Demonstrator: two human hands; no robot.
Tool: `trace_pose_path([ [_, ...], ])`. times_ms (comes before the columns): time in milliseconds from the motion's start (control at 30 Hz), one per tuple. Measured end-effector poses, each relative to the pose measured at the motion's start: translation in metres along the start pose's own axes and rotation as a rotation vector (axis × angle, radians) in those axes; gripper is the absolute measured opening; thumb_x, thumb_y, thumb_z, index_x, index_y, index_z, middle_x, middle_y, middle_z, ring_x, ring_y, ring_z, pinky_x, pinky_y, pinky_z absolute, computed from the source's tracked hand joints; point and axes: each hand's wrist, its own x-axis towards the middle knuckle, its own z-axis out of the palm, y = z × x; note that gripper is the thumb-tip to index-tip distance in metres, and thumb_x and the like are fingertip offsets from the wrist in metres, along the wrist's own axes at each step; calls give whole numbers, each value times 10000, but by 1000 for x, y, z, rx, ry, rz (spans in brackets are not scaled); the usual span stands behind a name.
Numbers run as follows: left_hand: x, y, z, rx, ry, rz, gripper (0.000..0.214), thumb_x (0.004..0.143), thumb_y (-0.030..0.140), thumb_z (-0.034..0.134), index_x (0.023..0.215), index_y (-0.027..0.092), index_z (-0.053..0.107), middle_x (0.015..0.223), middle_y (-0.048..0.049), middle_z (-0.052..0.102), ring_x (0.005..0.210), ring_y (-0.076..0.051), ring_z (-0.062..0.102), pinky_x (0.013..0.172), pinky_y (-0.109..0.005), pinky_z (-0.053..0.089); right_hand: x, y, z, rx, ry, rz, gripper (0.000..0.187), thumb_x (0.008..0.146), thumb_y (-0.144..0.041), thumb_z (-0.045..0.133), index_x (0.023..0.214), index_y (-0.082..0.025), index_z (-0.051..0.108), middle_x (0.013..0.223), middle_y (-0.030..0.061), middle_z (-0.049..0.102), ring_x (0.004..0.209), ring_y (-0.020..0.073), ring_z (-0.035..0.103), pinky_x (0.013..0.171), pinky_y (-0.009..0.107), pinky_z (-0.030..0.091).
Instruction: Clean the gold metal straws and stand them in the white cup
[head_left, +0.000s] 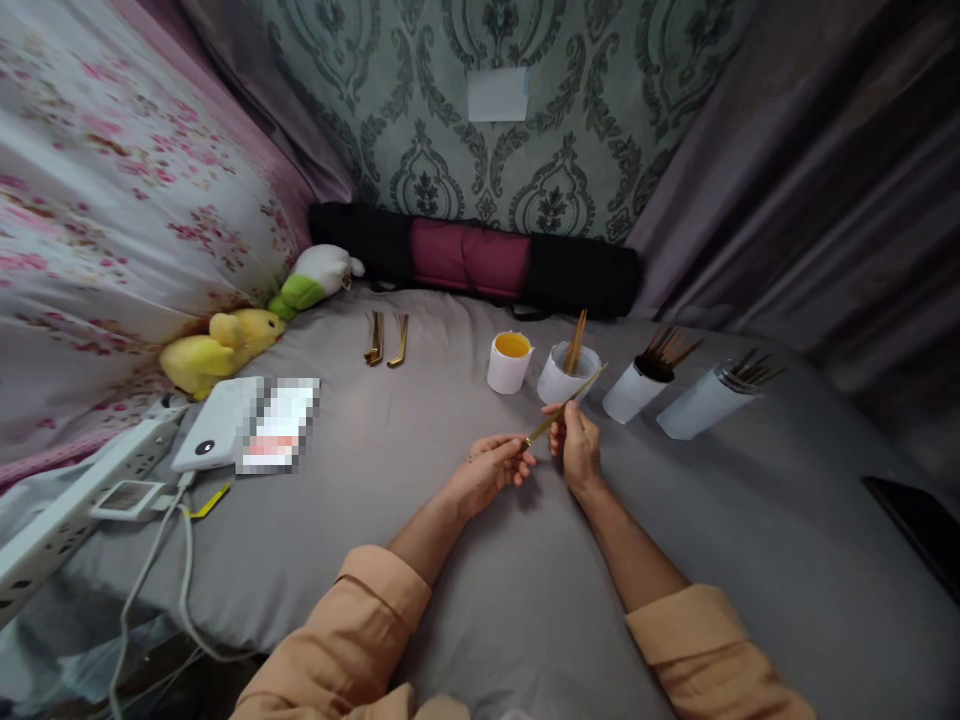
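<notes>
Between both my hands is a slim gold-brown stick point(549, 424), slanting up to the right toward a thin tip. My left hand point(501, 470) pinches its lower, shiny end. The fingers of my right hand point(577, 447) close around it higher up. Just beyond stands a white cup point(556, 388) with several light brown sticks point(576, 342) in it. To its left is a white cup with a yellow inside point(508, 370). On the right, a white container point(634, 394) holds dark and reddish-brown sticks, and a tilted-looking grey-white container point(705, 405) holds darker ones.
Several gold sticks with bent ends point(375, 340) lie left of the cups on the grey sheet point(442, 450). A white power bank point(217, 425), cables, a power strip point(82, 510) and plush toys point(225, 350) line the left. A black-and-maroon bag point(472, 255) lies behind.
</notes>
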Motion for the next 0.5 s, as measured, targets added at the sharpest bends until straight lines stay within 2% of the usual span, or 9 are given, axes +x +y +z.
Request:
trace_pose_path([
  [267, 0, -1, -2, 8, -5, 6, 220, 745, 228, 575, 905, 79, 543, 682, -70, 607, 518, -90, 540, 457, -188, 381, 2, -3, -3, -7, 50, -18, 436, 772, -549, 420, 791, -153, 599, 523, -44, 412, 378, 39, 352, 311, 155, 268],
  [500, 2, -4, -5, 6, -16, 2, 217, 742, 225, 579, 902, 84, 543, 678, -66, 605, 515, -92, 538, 451, -189, 380, 7, -17, -10, -23, 117, -86, 410, 761, -535, 447, 799, -159, 605, 535, -43, 426, 388, 38, 359, 316, 152, 282],
])
